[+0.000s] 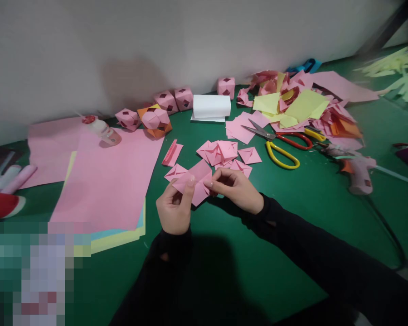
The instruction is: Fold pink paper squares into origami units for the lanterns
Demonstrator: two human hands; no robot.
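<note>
Between my two hands is a piece of folded pink paper (200, 174), its flaps spread out. My left hand (175, 208) pinches its left part, thumb on top. My right hand (238, 188) grips the right edge between thumb and fingertips. Just beyond lie several folded pink paper units (221, 151) in a loose pile, with a single unit (250, 155) to the right. A narrow folded pink strip (172, 153) rests to the left of the pile.
Pink sheets (105, 181) cover the left side, with a small bottle (102, 130) on them. Folded paper cubes (165, 102) line the wall beside a white paper roll (211, 106). Scissors (275, 136), paper scraps (299, 106) and a glue gun (357, 170) lie at right.
</note>
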